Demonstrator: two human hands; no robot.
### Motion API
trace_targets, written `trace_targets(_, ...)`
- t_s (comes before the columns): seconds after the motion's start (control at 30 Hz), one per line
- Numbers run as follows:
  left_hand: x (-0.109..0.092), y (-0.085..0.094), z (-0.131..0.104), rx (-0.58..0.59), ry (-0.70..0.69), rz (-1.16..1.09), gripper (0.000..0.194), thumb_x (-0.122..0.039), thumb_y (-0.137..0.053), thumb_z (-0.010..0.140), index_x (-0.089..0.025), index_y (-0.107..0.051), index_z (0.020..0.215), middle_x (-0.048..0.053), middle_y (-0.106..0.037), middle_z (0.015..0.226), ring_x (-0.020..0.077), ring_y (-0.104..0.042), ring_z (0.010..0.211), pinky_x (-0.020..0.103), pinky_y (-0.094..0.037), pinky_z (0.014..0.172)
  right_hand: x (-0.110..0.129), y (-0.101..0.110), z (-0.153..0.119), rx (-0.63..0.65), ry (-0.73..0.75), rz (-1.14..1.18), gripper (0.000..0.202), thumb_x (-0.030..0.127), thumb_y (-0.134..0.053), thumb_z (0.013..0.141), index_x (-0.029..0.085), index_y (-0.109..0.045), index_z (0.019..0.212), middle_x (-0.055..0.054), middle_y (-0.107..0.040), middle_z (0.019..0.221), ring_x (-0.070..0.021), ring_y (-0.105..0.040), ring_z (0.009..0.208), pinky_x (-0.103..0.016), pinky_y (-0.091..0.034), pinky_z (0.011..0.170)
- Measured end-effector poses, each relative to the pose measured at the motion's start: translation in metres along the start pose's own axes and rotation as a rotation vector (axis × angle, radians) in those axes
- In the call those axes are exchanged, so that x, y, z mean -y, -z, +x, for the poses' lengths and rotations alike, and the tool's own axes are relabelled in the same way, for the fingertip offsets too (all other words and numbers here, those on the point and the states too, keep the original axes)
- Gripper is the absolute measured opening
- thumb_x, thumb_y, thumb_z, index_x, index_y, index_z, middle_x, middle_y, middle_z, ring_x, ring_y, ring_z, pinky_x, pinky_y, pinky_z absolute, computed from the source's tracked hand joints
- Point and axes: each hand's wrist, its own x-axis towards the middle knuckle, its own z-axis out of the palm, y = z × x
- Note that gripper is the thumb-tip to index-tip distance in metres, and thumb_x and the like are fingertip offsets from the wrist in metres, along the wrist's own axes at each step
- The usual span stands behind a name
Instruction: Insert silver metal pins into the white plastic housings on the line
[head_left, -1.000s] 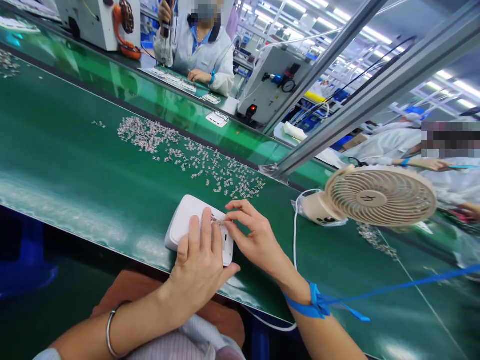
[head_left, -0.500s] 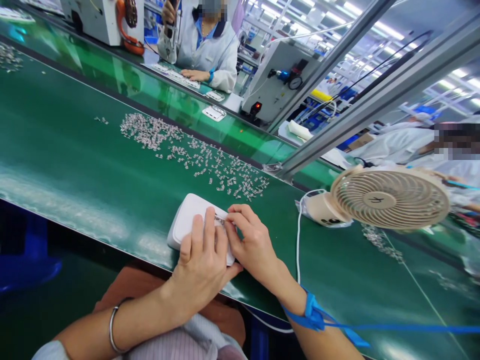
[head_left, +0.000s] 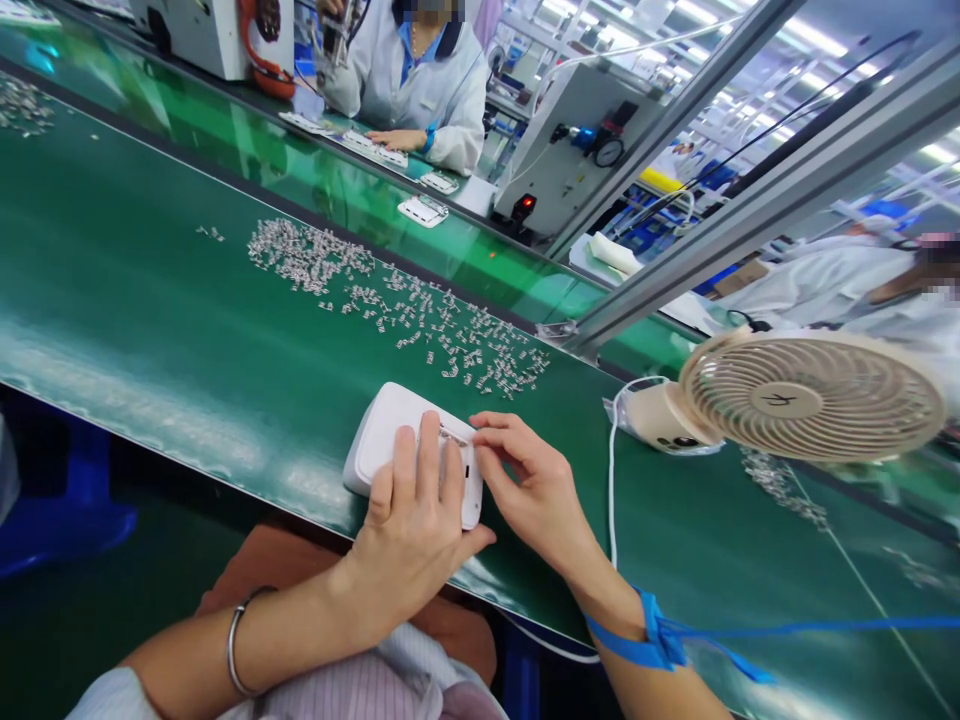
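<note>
A white plastic housing (head_left: pixel 391 412) with rounded corners lies on the green work surface in front of me. My left hand (head_left: pixel 416 510) rests over it, fingers flat across the top and thumb at its near right edge, holding it down. Small metal contacts (head_left: pixel 452 434) show in a recess of the housing beside my left fingertips, partly covered. My right hand (head_left: pixel 529 480) is at the housing's right edge, thumb and fingertips drawn close together near the recess. Whatever is between those fingertips is too small to make out. A blue strap (head_left: pixel 645 635) circles my right wrist.
Many small metal pieces (head_left: pixel 300 258) lie scattered beyond the housing. To the right stands a beige fan (head_left: pixel 795 400) with a white cable (head_left: pixel 613 490). A metal post (head_left: pixel 675 220) slants behind. Across the line, a person in a white coat (head_left: pixel 427 90) sits near white panels (head_left: pixel 424 210).
My right hand has drawn slightly right, uncovering more of the housing's right end and its recess. My left hand stays on the housing. The whole view has shifted a little.
</note>
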Motion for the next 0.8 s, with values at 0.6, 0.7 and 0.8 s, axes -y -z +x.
trace_targets(0.6,-0.001,0.002,-0.002,0.008,-0.014,-0.011,0.071,-0.069,-0.05,0.074,-0.014,-0.059,0.117,0.013,-0.05,0.134,0.0304,-0.043,0.119,0.036,-0.021,0.094,-0.001,0.002,-0.009,-0.027,0.144,-0.178,0.02,0.012,-0.047,0.084,0.02,-0.064,0.091,-0.011,-0.061,0.103,-0.0195,-0.063,0.092,-0.034,-0.055,0.076)
trace_targets(0.7,0.022,0.006,0.009,0.094,0.014,0.019,0.073,-0.068,-0.051,0.074,-0.009,-0.059,0.116,0.014,-0.047,0.136,0.0319,-0.048,0.111,0.039,-0.028,0.09,-0.014,0.026,-0.016,-0.272,0.002,-0.166,0.013,0.021,-0.053,0.084,0.02,-0.062,0.094,-0.011,-0.062,0.102,-0.0214,-0.062,0.094,-0.038,-0.052,0.08)
trace_targets(0.8,0.067,0.006,0.026,0.169,0.307,0.062,0.08,-0.065,-0.051,0.076,-0.003,-0.049,0.126,0.025,-0.032,0.143,0.045,-0.046,0.11,0.054,-0.032,0.086,-0.041,0.061,-0.038,-0.545,-0.202,-0.414,0.031,0.039,-0.06,0.079,0.018,-0.063,0.102,-0.015,-0.06,0.11,-0.0312,-0.056,0.106,-0.051,-0.044,0.09)
